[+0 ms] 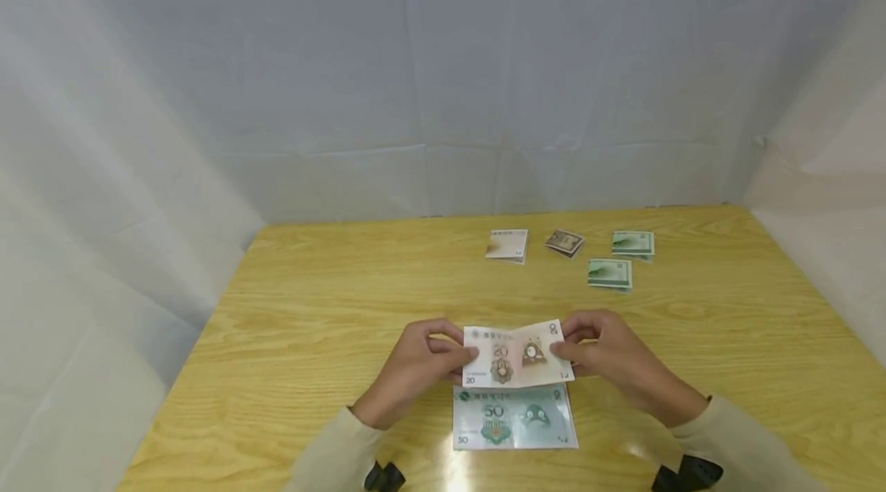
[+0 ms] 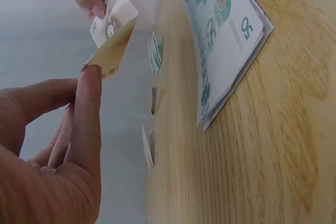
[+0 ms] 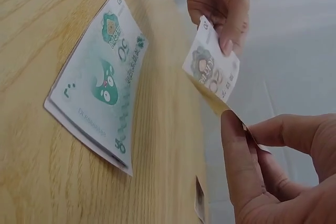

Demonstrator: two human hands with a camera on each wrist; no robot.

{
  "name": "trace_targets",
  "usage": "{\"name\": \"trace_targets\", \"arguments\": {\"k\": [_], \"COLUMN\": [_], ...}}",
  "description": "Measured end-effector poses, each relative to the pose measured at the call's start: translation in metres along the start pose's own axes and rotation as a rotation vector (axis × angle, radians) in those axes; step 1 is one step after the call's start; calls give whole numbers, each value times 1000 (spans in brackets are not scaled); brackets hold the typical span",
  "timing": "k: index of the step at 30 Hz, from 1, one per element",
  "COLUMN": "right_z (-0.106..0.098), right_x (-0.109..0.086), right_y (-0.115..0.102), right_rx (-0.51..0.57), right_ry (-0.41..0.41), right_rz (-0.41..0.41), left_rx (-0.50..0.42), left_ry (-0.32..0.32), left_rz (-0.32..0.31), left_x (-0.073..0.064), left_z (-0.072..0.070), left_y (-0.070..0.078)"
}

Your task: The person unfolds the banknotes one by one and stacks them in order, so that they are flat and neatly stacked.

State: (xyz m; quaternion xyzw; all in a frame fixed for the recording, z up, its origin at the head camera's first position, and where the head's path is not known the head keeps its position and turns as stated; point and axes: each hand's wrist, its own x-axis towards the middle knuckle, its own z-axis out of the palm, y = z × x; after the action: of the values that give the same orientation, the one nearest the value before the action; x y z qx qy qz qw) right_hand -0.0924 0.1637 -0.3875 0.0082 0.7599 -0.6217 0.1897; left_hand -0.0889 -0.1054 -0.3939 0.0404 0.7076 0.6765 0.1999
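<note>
A brownish-white 20 play banknote [image 1: 511,357], with a crease down its middle, is held up between both hands. My left hand [image 1: 424,360] pinches its left end between thumb and fingers. At the other end, my right hand [image 1: 614,354] pinches it the same way. Just below the note, a green 50 play banknote [image 1: 515,419] lies unfolded on the table. Its edge in the right wrist view shows at least one more sheet under the green note [image 3: 102,85]. In the left wrist view the raised 20 note [image 2: 114,32] bends at its crease, clear of the tabletop.
Toward the back of the wooden table [image 1: 332,307] lie a folded whitish note [image 1: 507,244], a small folded dark brown note [image 1: 564,241] and two folded green notes, one farther back [image 1: 633,243] and one nearer [image 1: 610,273]. Pale cloth [image 1: 415,92] hangs behind and at both sides.
</note>
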Motion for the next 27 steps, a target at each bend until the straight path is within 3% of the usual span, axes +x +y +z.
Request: {"name": "trace_targets", "arguments": {"k": [11,22,27], "right_z": [-12,-3,-1], "right_x": [-3,-3,-4], "right_y": [14,32,35], "right_rx": [-41,-171,-185], "right_ry": [-155,-161,-174], "right_rz": [55,93,91], "left_rx": [87,227,266], "left_ry": [2,-52,-55], "left_rz": [-116,-112,-149], "left_x": [-7,-8,-8], "left_z": [-11,-13,-13], "left_y": [-13,-25,-27]}}
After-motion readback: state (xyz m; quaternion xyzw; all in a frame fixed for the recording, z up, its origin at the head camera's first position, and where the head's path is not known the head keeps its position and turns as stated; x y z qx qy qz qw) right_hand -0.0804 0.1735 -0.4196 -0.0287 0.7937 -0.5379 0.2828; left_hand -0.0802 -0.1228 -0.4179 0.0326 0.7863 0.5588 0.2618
